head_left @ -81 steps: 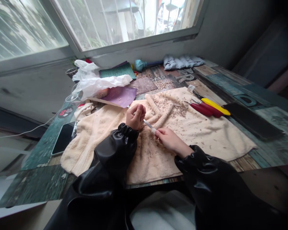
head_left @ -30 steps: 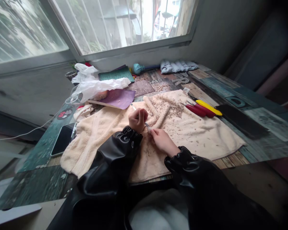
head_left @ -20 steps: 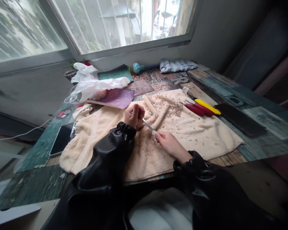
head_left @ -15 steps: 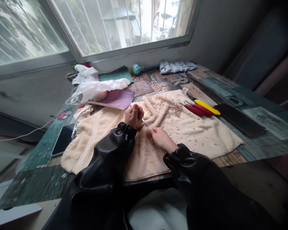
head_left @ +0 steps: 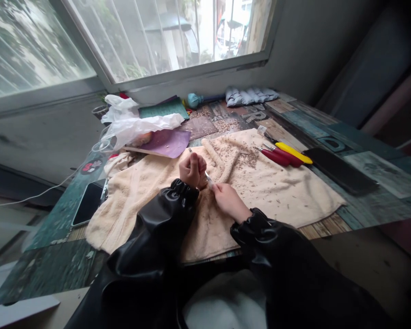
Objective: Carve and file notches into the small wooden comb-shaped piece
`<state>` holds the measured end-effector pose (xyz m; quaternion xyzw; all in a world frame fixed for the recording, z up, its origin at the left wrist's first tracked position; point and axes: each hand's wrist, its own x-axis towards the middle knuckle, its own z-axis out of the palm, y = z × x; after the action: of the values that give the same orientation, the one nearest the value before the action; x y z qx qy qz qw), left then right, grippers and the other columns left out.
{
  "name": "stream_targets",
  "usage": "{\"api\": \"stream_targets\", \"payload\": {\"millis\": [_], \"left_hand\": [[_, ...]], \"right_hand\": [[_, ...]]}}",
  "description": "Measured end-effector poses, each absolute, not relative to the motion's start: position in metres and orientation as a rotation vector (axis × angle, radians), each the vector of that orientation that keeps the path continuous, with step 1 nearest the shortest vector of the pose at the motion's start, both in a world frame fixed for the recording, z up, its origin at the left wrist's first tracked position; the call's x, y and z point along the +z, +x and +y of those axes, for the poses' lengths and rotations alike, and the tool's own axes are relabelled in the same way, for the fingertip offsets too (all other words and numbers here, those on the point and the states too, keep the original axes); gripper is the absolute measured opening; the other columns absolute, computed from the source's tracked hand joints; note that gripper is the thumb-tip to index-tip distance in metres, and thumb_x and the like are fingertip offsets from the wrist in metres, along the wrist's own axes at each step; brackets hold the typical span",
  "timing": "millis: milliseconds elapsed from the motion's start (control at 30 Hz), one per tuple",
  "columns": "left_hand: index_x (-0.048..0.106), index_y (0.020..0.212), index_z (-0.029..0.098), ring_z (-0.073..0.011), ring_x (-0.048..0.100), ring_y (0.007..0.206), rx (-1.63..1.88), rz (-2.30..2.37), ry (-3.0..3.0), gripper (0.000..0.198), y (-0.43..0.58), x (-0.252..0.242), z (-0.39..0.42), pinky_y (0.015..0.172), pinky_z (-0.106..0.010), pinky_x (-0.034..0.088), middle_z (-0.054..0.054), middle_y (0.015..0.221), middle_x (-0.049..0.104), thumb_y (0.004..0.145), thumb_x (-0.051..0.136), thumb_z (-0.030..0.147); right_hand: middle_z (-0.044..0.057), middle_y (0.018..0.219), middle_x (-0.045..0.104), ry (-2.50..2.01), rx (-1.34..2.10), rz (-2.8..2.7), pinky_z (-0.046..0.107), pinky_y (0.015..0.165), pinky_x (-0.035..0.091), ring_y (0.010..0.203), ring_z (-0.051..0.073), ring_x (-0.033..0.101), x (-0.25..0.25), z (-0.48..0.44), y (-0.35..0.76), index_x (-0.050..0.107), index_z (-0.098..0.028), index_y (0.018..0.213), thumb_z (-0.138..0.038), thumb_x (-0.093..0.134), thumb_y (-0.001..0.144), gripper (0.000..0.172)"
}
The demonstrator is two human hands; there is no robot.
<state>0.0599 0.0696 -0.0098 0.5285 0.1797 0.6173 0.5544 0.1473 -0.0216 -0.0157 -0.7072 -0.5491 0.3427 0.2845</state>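
Observation:
My left hand is closed in a fist over the beige towel. A small greyish end pokes out above that fist; the rest of the held thing is hidden by my fingers. Just to the right and nearer to me, my right hand is wrapped round a slim, pale knife. Its tip reaches toward the underside of my left fist. Wood shavings lie scattered over the towel, around its raised folds.
Red-handled tools and a yellow-handled tool lie on the towel's right side, beside a black phone-like slab. At the left rests a phone. Behind are a white plastic bag, purple sheet and grey padded pouch.
My left fist has turned slightly and shifted a little right and down. Less of the knife shows between my hands. The whole view has shifted slightly.

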Motion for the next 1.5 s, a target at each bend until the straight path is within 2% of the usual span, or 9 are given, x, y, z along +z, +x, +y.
{"api": "stream_targets", "payload": {"millis": [400, 500, 633, 733, 800, 933, 1100, 1333, 1500], "left_hand": [[0.043, 0.049, 0.014, -0.0031, 0.031, 0.031, 1.347, 0.413, 1.305, 0.048, 0.056, -0.01, 0.068, 0.032, -0.018, 0.02, 0.005, 0.04, 0.036, 0.07, 0.054, 0.056], [0.06, 0.07, 0.012, -0.0077, 0.048, 0.042, 1.366, 0.444, 1.407, 0.044, 0.052, -0.009, 0.07, 0.042, -0.021, 0.036, 0.0, 0.049, 0.053, 0.075, 0.05, 0.054], [0.062, 0.094, 0.012, -0.0142, 0.061, 0.067, 1.298, 0.454, 1.424, 0.038, 0.046, 0.0, 0.069, 0.065, -0.028, 0.046, -0.007, 0.072, 0.065, 0.077, 0.054, 0.045], [0.064, 0.086, 0.012, -0.0107, 0.056, 0.053, 1.21, 0.447, 1.394, 0.034, 0.046, 0.005, 0.066, 0.054, -0.024, 0.044, -0.001, 0.057, 0.058, 0.073, 0.06, 0.043], [0.062, 0.067, 0.012, -0.0058, 0.042, 0.039, 1.243, 0.473, 1.408, 0.036, 0.05, 0.004, 0.063, 0.042, -0.02, 0.033, 0.004, 0.043, 0.043, 0.074, 0.058, 0.046], [0.039, 0.038, 0.014, -0.0036, 0.031, 0.035, 1.448, 0.566, 1.453, 0.055, 0.062, -0.002, 0.058, 0.037, -0.021, 0.022, 0.004, 0.038, 0.033, 0.076, 0.05, 0.052], [0.031, 0.038, 0.015, -0.0032, 0.028, 0.033, 1.516, 0.5, 1.331, 0.057, 0.071, -0.003, 0.052, 0.035, -0.021, 0.018, 0.005, 0.037, 0.029, 0.077, 0.047, 0.052], [0.036, 0.037, 0.014, -0.0044, 0.032, 0.036, 1.591, 0.556, 1.472, 0.055, 0.059, -0.01, 0.06, 0.038, -0.023, 0.021, 0.003, 0.038, 0.033, 0.077, 0.051, 0.05], [0.029, 0.036, 0.015, -0.0037, 0.028, 0.033, 1.35, 0.34, 1.325, 0.058, 0.051, -0.001, 0.071, 0.035, -0.022, 0.019, 0.005, 0.038, 0.026, 0.074, 0.053, 0.051]], "right_hand": [[0.003, 0.058, 0.052, -1.88, 0.933, -1.453, 0.023, 0.052, 0.029, 0.054, 0.013, 0.043, -0.018, -0.012, 0.149, 0.052, -0.016, 0.061, -0.026, 0.035, 0.084, 0.03], [0.003, 0.059, 0.052, -1.859, 0.951, -1.454, 0.022, 0.051, 0.03, 0.054, 0.012, 0.044, -0.022, -0.007, 0.15, 0.053, -0.016, 0.063, -0.027, 0.035, 0.085, 0.03], [0.002, 0.058, 0.051, -1.846, 0.963, -1.446, 0.022, 0.05, 0.029, 0.054, 0.012, 0.044, -0.024, -0.01, 0.152, 0.054, -0.015, 0.065, -0.029, 0.036, 0.085, 0.03], [0.002, 0.056, 0.049, -1.844, 0.957, -1.442, 0.022, 0.049, 0.028, 0.053, 0.011, 0.042, -0.024, -0.012, 0.152, 0.053, -0.015, 0.062, -0.029, 0.036, 0.084, 0.031], [0.001, 0.055, 0.048, -1.841, 0.952, -1.444, 0.022, 0.049, 0.028, 0.052, 0.011, 0.04, -0.024, -0.012, 0.151, 0.051, -0.015, 0.06, -0.029, 0.036, 0.084, 0.032], [0.001, 0.056, 0.048, -1.823, 0.952, -1.447, 0.022, 0.05, 0.028, 0.054, 0.012, 0.04, -0.024, -0.017, 0.151, 0.047, -0.017, 0.059, -0.03, 0.034, 0.084, 0.031], [0.0, 0.057, 0.047, -1.805, 0.968, -1.454, 0.023, 0.054, 0.03, 0.056, 0.013, 0.042, -0.023, -0.028, 0.155, 0.042, -0.019, 0.061, -0.035, 0.033, 0.085, 0.03], [-0.001, 0.054, 0.045, -1.806, 1.026, -1.475, 0.024, 0.054, 0.031, 0.056, 0.013, 0.044, -0.026, -0.055, 0.166, 0.038, -0.02, 0.058, -0.04, 0.033, 0.084, 0.033], [-0.002, 0.053, 0.043, -1.836, 1.022, -1.491, 0.023, 0.051, 0.029, 0.053, 0.012, 0.042, -0.019, -0.057, 0.169, 0.036, -0.02, 0.056, -0.039, 0.033, 0.083, 0.033]]}}
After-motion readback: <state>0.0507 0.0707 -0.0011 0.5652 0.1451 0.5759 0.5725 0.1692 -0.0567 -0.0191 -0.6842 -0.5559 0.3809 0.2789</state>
